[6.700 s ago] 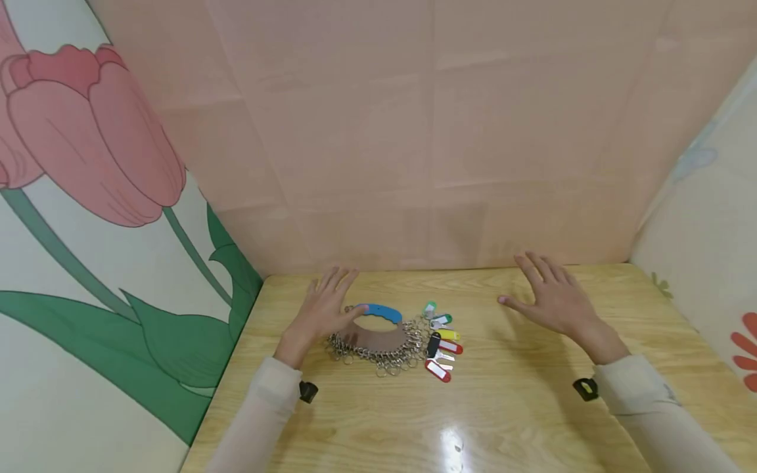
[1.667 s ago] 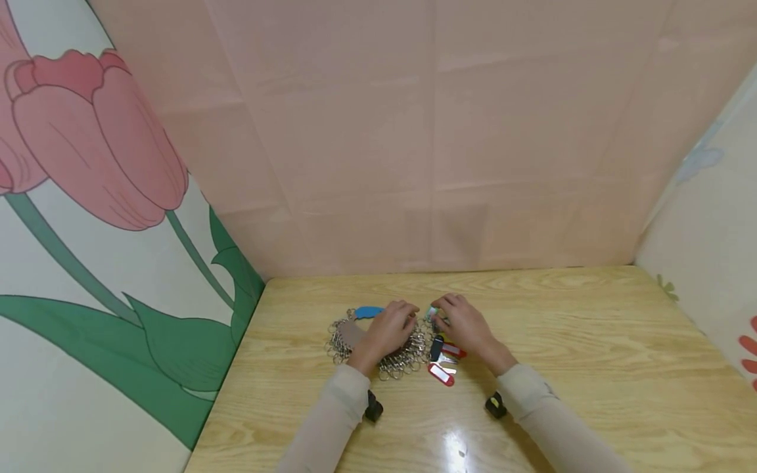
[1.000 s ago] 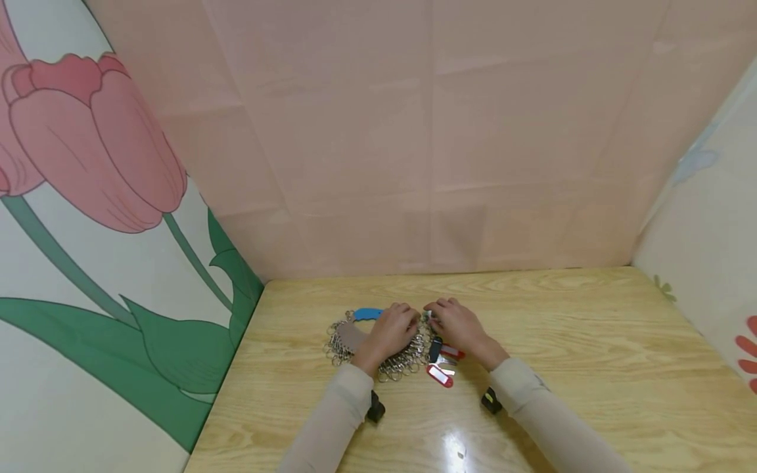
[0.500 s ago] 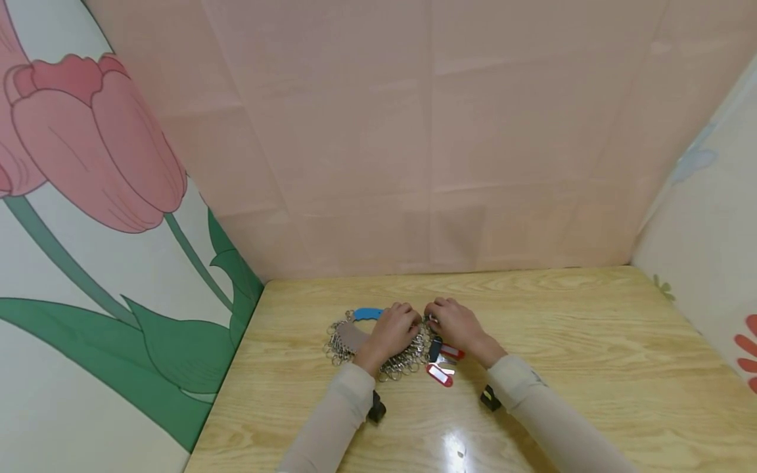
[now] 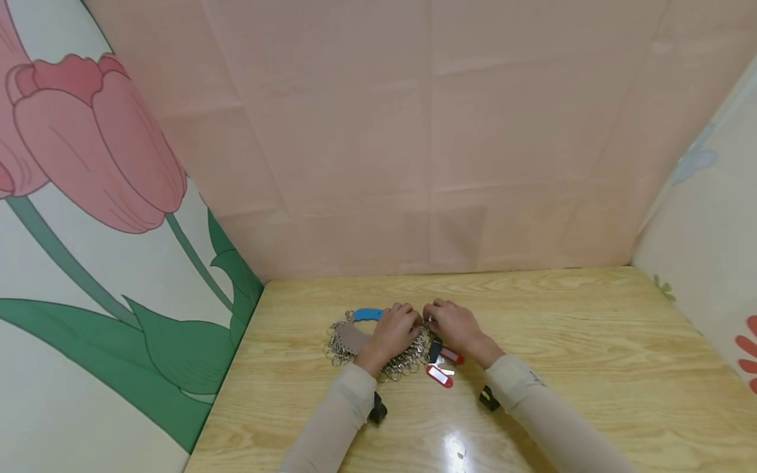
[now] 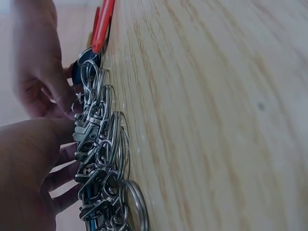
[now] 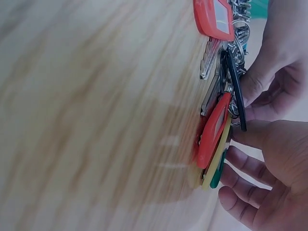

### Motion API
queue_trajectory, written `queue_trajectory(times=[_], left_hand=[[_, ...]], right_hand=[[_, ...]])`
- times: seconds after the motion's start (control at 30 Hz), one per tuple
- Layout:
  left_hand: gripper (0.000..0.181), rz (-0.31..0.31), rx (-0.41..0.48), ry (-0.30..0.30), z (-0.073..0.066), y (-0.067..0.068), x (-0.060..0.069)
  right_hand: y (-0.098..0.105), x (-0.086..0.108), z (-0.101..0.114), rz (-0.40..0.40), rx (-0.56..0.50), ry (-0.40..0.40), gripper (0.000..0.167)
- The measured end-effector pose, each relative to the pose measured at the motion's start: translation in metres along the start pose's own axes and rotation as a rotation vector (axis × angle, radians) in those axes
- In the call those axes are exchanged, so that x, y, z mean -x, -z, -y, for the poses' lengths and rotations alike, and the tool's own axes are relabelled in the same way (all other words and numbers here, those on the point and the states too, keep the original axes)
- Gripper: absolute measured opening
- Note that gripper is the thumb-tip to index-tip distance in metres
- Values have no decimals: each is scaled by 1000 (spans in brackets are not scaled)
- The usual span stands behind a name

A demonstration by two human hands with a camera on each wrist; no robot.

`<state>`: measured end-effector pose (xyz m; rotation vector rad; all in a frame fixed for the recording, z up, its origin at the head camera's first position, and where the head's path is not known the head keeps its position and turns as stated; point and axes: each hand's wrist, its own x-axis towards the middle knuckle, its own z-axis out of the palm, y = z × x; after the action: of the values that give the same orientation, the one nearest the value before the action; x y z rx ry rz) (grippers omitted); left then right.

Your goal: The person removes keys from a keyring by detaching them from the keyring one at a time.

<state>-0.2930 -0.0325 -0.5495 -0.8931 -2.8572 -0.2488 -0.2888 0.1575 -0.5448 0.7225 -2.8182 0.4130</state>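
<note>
A key holder lies on the table: a brown curved plate [image 5: 350, 336] with a blue handle [image 5: 368, 314] and many metal snap hooks with split rings [image 6: 115, 139] along its edge. My left hand [image 5: 393, 330] grips its right end, thumb against the hooks and fingers behind. Close beside it, my right hand [image 5: 458, 325] pinches a small metal ring among the end hooks, partly hidden by the fingers. Tagged keys hang there: red tags [image 5: 439, 376], a black-headed key [image 5: 435, 349], a yellow tag [image 7: 217, 151] and a green tag [image 7: 219, 169] under the right fingers.
The wood-grain table [image 5: 562, 328] extends on both sides and in front. A pink cloth wall [image 5: 355, 164] stands behind it, with a tulip-printed wall [image 5: 100, 151] on the left and a pale wall [image 5: 710, 217] on the right.
Both hands, apart and spread earlier, have come together at the holder's right end. The right hand now covers the green and yellow tags in the head view. Over the last second only small finger shifts show.
</note>
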Motion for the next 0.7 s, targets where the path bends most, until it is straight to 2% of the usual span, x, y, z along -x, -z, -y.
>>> queue_trajectory(times=[0.47, 0.7], left_hand=[[15, 29, 19, 14, -3, 4, 1], [19, 52, 18, 41, -4, 3, -1]], right_hand=[[1, 1, 1, 0, 26, 7, 6], [0, 2, 1, -52, 13, 11, 14]])
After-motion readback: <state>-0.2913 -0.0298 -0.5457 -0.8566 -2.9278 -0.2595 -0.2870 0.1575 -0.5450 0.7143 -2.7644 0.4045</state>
